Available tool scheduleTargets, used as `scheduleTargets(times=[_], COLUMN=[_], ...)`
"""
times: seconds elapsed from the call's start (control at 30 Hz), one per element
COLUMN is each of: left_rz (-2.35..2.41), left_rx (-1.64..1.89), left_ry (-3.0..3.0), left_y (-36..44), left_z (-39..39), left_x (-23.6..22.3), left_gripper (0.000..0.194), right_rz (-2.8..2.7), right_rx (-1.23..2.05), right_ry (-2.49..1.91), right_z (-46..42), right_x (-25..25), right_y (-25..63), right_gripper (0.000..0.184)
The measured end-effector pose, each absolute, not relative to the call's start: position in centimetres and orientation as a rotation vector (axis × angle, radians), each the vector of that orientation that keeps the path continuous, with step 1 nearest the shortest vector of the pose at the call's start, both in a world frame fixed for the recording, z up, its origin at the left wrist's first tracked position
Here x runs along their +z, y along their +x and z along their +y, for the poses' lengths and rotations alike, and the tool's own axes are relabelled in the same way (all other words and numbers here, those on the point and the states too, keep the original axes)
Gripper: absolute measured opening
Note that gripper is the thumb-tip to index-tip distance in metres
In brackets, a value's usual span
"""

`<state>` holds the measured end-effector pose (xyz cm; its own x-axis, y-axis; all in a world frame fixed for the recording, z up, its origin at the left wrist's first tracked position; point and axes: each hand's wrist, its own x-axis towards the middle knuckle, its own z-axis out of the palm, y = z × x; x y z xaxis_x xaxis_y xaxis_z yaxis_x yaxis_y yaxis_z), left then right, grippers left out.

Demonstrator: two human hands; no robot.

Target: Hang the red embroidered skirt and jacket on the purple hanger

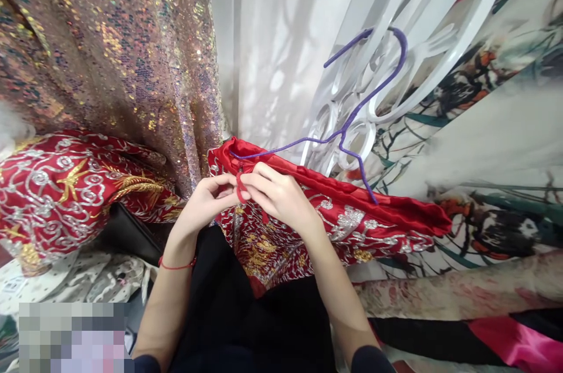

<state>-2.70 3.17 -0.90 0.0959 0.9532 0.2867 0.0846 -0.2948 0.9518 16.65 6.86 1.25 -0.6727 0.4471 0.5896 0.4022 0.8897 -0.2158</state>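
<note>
A red drawstring cord (240, 186) is looped between my fingertips at the waist of a red embroidered skirt (264, 244). My left hand (209, 200) pinches the cord from the left side. From the right, my right hand (277, 191) closes its fingers on the same cord, close against the left fingertips. Silver and gold embroidery covers the skirt, and its satin waistband (396, 212) runs off to the right. A purple hanger (347, 124) has its two arms inside the waistband and its hook standing up. My fingers hide part of the cord's loop.
At the left lies another red embroidered garment (83, 185) over pale dotted cloth (88, 279). A sequined curtain (123, 56) hangs behind it. White openwork chair back (440, 74) rises behind the hanger, with floral fabric (497, 226) at the right.
</note>
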Motion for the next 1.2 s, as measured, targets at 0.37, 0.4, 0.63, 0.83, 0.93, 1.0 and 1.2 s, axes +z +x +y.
scheduleTargets(times=[0.37,0.4,0.63,0.83,0.93,1.0,1.2], left_rz=[1.198,1.274,1.907,2.105,2.200,2.221,1.943], left_rx=[1.663,1.708,1.813,1.789,1.832,1.853,1.824], left_ry=[1.628,1.645,1.829,1.866,1.839,1.840,1.954], left_y=[-2.8,-2.9,-4.2,-5.1,-6.0,-6.4,-7.1], left_z=[3.6,3.8,4.5,5.9,6.8,7.2,6.5], left_x=[-1.6,-1.7,-1.3,-1.9,-2.1,-1.9,-1.1], left_gripper=[0.029,0.028,0.021,0.026,0.026,0.026,0.022], right_rz=[-2.178,-2.143,-2.038,-2.084,-2.105,-2.098,-2.062], right_rx=[0.104,0.090,-0.114,-0.372,-0.436,-0.452,-0.372], right_ry=[-0.744,-0.770,-0.989,-1.099,-1.121,-1.126,-1.066], right_z=[6.3,6.2,5.4,5.0,4.7,4.6,4.4], right_x=[1.4,1.4,1.8,2.5,2.6,2.6,2.3], right_y=[16.2,16.4,18.0,18.7,19.1,19.3,19.8], right_gripper=[0.025,0.025,0.023,0.032,0.033,0.031,0.026])
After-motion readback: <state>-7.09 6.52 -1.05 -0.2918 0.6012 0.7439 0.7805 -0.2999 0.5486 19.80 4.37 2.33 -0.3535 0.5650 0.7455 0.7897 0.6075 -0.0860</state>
